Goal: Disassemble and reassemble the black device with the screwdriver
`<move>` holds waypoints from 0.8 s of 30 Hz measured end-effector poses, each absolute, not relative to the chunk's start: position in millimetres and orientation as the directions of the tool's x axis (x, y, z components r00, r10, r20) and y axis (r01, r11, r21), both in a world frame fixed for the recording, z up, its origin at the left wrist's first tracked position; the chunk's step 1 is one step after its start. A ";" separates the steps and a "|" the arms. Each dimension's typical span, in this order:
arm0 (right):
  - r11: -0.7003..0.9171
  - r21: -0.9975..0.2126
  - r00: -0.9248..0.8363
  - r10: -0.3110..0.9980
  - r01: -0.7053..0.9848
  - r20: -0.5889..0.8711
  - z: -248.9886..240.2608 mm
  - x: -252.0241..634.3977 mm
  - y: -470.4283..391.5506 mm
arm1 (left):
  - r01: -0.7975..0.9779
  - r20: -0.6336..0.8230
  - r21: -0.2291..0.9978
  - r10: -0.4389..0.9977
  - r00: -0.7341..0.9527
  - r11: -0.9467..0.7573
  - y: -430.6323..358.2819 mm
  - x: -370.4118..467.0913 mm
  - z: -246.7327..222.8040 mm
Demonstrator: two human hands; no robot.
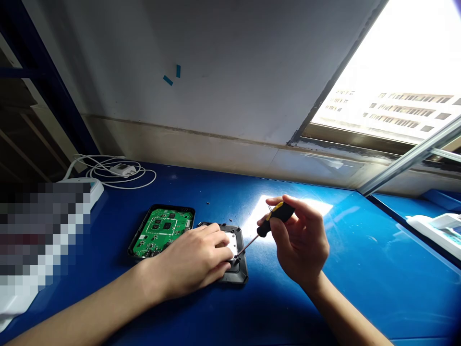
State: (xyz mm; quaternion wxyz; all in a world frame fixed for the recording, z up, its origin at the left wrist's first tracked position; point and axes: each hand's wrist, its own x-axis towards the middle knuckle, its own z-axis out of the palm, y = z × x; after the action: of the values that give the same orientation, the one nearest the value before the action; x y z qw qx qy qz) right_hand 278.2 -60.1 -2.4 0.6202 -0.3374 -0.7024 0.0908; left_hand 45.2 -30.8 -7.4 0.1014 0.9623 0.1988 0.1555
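Observation:
My right hand (300, 240) grips a black and yellow screwdriver (276, 217), its thin shaft slanting down to the left. The tip meets a white plate (232, 244) near its lower right corner. That plate lies in a black plastic casing (240, 276) on the blue table. My left hand (203, 254) rests over the casing's left part, fingers spread across the plate and casing, hiding much of both. Just left of it, a green circuit board (163, 228) sits in a second black casing (134, 250), partly covered by my left hand.
Two small dark bits (208, 203) lie behind the casings. A white cable with an adapter (124, 169) is coiled at the back left, beside a white-edged object (96, 190). Another white object (437, 230) stands at the far right, beyond a metal bar (410, 156).

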 end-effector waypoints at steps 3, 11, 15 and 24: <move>0.760 -0.549 -0.039 0.597 0.349 0.801 -1.0 276.6 -61.7 | 0.358 0.250 0.256 0.420 0.873 -0.898 -31.0 44.5 -7.5; 0.804 -0.498 -0.067 0.545 0.326 0.836 2.2 267.3 -64.2 | 0.368 0.243 0.246 0.424 0.872 -0.897 -30.7 44.1 -9.0; 0.837 -0.443 -0.078 0.490 0.321 0.868 1.1 267.9 -65.3 | 0.368 0.228 0.253 0.425 0.876 -0.895 -31.0 43.6 -8.2; 0.791 -0.539 -0.136 0.591 0.288 0.795 -0.1 266.0 -74.3 | 0.379 0.209 0.273 0.439 0.874 -0.884 -31.3 44.2 -8.2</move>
State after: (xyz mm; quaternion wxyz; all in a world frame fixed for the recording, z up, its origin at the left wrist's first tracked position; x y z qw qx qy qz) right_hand 266.0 -74.3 -0.1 0.5868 -0.2959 -0.7425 0.1294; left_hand 44.2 -31.3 -8.2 0.1123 0.9614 0.2126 0.1335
